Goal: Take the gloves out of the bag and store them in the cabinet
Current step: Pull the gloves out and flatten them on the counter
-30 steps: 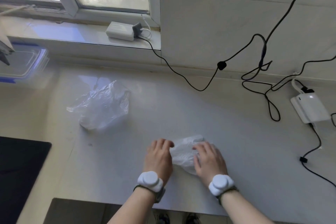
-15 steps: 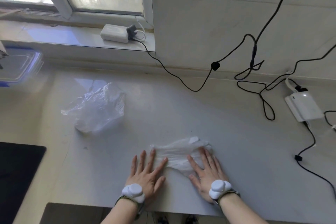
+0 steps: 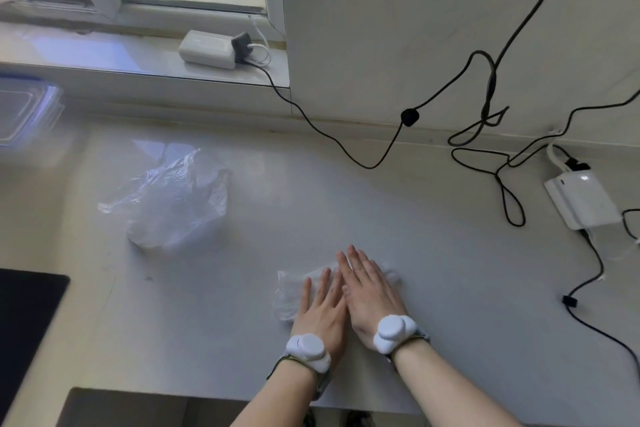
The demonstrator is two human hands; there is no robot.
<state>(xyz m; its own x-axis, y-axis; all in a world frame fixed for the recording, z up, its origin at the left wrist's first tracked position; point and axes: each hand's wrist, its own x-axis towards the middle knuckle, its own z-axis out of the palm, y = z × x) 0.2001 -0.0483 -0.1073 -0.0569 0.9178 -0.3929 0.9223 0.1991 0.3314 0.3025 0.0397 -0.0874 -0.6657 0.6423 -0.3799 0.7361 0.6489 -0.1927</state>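
Thin translucent gloves (image 3: 289, 291) lie flattened on the pale countertop (image 3: 433, 270) near its front edge. My left hand (image 3: 320, 308) and my right hand (image 3: 369, 291) rest flat on top of them, side by side, fingers straight and pointing away from me. Neither hand grips anything. Most of the gloves is hidden under my palms; only the left edge and a bit at the right show. A crumpled clear plastic bag (image 3: 173, 201) sits on the counter to the far left, apart from my hands. No cabinet is in view.
Black cables (image 3: 498, 163) loop over the counter's back right beside a white power adapter (image 3: 581, 199). Another white adapter (image 3: 207, 48) lies on the window sill. A clear blue-rimmed container (image 3: 24, 111) sits far left, a black surface (image 3: 24, 329) at the lower left.
My hands, spread apart on the gloves half a second ago, have come together on top of them. The gloves look folded into a smaller patch. The bag has stayed put.
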